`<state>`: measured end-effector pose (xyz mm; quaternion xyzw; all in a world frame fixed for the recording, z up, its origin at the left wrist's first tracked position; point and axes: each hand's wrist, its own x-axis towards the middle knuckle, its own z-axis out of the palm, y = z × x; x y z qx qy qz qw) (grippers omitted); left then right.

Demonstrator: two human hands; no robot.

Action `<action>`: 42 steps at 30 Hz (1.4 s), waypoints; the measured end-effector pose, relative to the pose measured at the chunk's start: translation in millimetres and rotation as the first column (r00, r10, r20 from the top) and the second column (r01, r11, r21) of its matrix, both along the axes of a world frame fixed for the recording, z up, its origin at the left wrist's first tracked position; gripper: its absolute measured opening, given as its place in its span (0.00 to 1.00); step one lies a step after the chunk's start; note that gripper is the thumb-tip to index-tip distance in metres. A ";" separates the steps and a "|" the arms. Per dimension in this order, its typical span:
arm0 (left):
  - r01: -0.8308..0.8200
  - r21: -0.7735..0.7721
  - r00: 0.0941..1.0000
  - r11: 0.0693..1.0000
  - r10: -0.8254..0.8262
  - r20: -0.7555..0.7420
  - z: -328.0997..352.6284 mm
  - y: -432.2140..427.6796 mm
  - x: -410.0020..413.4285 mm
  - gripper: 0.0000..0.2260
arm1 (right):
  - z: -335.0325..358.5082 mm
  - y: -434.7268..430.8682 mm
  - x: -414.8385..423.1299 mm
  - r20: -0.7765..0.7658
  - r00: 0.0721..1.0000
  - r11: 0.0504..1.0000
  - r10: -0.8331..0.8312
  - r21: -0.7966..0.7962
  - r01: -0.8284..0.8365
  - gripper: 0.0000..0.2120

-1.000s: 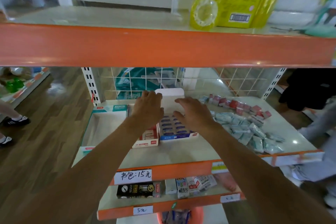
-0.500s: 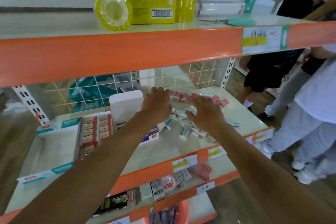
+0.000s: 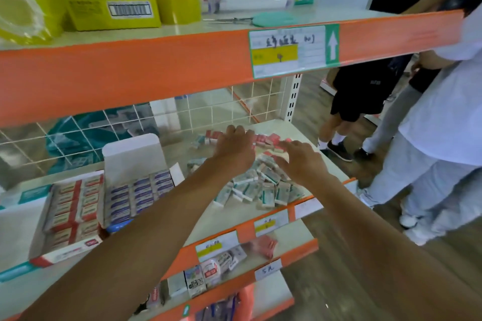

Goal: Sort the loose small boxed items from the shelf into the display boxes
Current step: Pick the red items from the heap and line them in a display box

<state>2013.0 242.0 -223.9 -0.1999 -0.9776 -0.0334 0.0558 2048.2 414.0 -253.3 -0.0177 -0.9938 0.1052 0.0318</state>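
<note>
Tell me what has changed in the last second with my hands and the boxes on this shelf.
Both hands came off the blue display box and moved right: the left hand now lies on the loose red boxes at the back, the right hand hovers flat over the green pile. Whether the left grips any is unclear. The red display box and the blue one stayed put.

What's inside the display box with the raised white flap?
Rows of small blue boxes fill the display box. Its near right corner is covered by the left forearm, so I cannot tell whether that part is full.
</note>
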 end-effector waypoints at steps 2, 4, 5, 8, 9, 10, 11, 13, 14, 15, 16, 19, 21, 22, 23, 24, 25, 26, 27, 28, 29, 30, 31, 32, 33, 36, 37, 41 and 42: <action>-0.007 -0.001 1.000 1.000 0.007 -0.003 -6.2 10.1 -3.8 0.17 | -3.4 6.4 -6.6 0.012 1.000 0.999 -0.004 -0.040 0.004 0.21; -0.020 0.005 1.000 1.000 0.020 -0.005 -12.6 16.0 -8.2 0.17 | -7.8 10.3 -16.6 0.035 0.999 0.996 -0.015 -0.084 0.018 0.18; -0.028 0.008 1.000 1.000 0.028 0.000 -15.9 17.5 -11.1 0.18 | -9.9 10.9 -21.7 0.050 0.999 0.994 -0.017 -0.103 0.022 0.16; -0.052 -0.027 0.999 0.998 0.053 0.014 -23.6 18.9 -20.8 0.17 | -16.9 12.1 -34.3 0.079 0.997 0.993 0.007 -0.118 0.002 0.13; -0.053 -0.051 0.998 0.997 0.054 0.022 -25.4 19.0 -23.8 0.16 | -19.5 12.5 -36.9 0.088 0.995 0.994 0.038 -0.108 -0.028 0.15; -0.050 -0.069 0.998 0.996 0.053 0.031 -27.2 18.8 -26.5 0.15 | -21.4 13.4 -39.0 0.101 0.992 0.994 0.078 -0.085 -0.069 0.17; -0.048 -0.076 0.998 0.996 0.051 0.041 -29.7 18.2 -29.2 0.14 | -22.3 14.6 -40.5 0.106 0.988 0.992 0.115 -0.067 -0.108 0.18; -0.049 -0.076 0.996 0.996 0.054 0.071 -34.5 17.6 -32.8 0.13 | -23.3 19.2 -44.2 0.107 0.982 0.987 0.157 -0.056 -0.152 0.18; -0.050 -0.073 0.995 0.996 0.056 0.087 -37.4 17.5 -34.3 0.13 | -22.6 21.8 -45.5 0.112 0.979 0.985 0.169 -0.062 -0.163 0.17; -0.049 -0.059 0.994 0.997 0.055 0.099 -40.4 17.6 -35.9 0.13 | -21.8 24.6 -46.6 0.119 0.976 0.982 0.182 -0.067 -0.174 0.15; -0.053 -0.037 0.992 0.998 0.056 0.113 -42.7 18.4 -37.5 0.13 | -20.6 27.6 -47.6 0.126 0.972 0.979 0.198 -0.070 -0.191 0.14; -0.077 0.043 0.989 0.996 0.071 0.126 -45.6 22.3 -42.5 0.11 | -15.2 34.1 -48.1 0.144 0.955 0.966 0.258 -0.062 -0.251 0.14; -0.107 0.103 0.986 0.989 0.092 0.138 -45.1 24.9 -46.1 0.09 | -13.9 36.3 -49.4 0.131 0.955 0.963 0.265 -0.080 -0.256 0.13; -0.126 0.138 0.983 0.982 0.105 0.151 -44.2 26.2 -47.4 0.08 | -14.3 37.1 -50.3 0.123 0.957 0.963 0.262 -0.091 -0.252 0.13; -0.153 0.178 0.978 0.972 0.124 0.165 -43.9 27.2 -49.1 0.07 | -14.7 38.5 -51.0 0.115 0.959 0.963 0.261 -0.101 -0.250 0.13; -0.183 0.209 0.972 0.961 0.145 0.182 -43.9 28.0 -50.5 0.05 | -15.1 40.0 -51.1 0.110 0.960 0.962 0.259 -0.115 -0.246 0.13; -0.207 0.235 0.967 0.950 0.162 0.196 -43.7 28.8 -51.5 0.04 | -15.0 42.0 -50.5 0.103 0.961 0.961 0.257 -0.133 -0.243 0.13; -0.220 0.252 0.964 0.942 0.170 0.205 -42.9 29.6 -51.7 0.04 | -15.1 44.2 -49.7 0.095 0.963 0.960 0.252 -0.150 -0.237 0.14; -0.224 0.265 0.964 0.938 0.172 0.204 -42.1 30.3 -51.5 0.04 | -15.3 46.5 -48.7 0.082 0.964 0.958 0.252 -0.163 -0.236 0.15; -0.224 0.275 0.965 0.935 0.173 0.197 -40.8 30.5 -50.5 0.06 | -15.3 48.4 -47.6 0.070 0.964 0.956 0.255 -0.167 -0.241 0.17; -0.221 0.284 0.967 0.933 0.171 0.189 -39.9 30.6 -49.5 0.08 | -14.9 49.4 -46.1 0.058 0.963 0.954 0.262 -0.167 -0.249 0.18; -0.216 0.296 0.969 0.930 0.168 0.181 -39.0 30.2 -48.0 0.09 | -14.1 49.9 -44.2 0.049 0.963 0.953 0.264 -0.169 -0.252 0.19; -0.214 0.307 0.970 0.927 0.165 0.179 -38.1 29.6 -46.2 0.10 | -12.8 49.8 -42.0 0.042 0.965 0.953 0.260 -0.173 -0.249 0.21; -0.215 0.318 0.969 0.923 0.163 0.183 -37.0 28.7 -43.9 0.12 | -11.4 49.3 -39.6 0.036 0.967 0.954 0.253 -0.175 -0.243 0.22; -0.219 0.332 0.968 0.918 0.162 0.189 -36.2 27.4 -41.5 0.14 | -9.9 48.5 -37.2 0.024 0.969 0.955 0.247 -0.173 -0.239 0.22; -0.234 0.378 0.964 0.896 0.161 0.214 -32.1 21.4 -34.7 0.18 | -8.2 43.6 -31.2 0.000 0.974 0.963 0.227 -0.151 -0.225 0.23; -0.238 0.392 0.961 0.889 0.156 0.230 -30.4 19.7 -32.3 0.18 | -8.2 41.5 -30.0 -0.006 0.977 0.966 0.214 -0.148 -0.213 0.23; -0.220 0.430 0.957 0.875 0.109 0.268 -25.4 12.0 -21.7 0.15 | -4.9 33.5 -23.5 -0.068 0.990 0.978 0.121 -0.160 -0.130 0.17; -0.210 0.440 0.957 0.873 0.091 0.275 -25.3 9.2 -19.4 0.15 | -3.2 30.3 -20.5 -0.089 0.991 0.975 0.104 -0.185 -0.119 0.15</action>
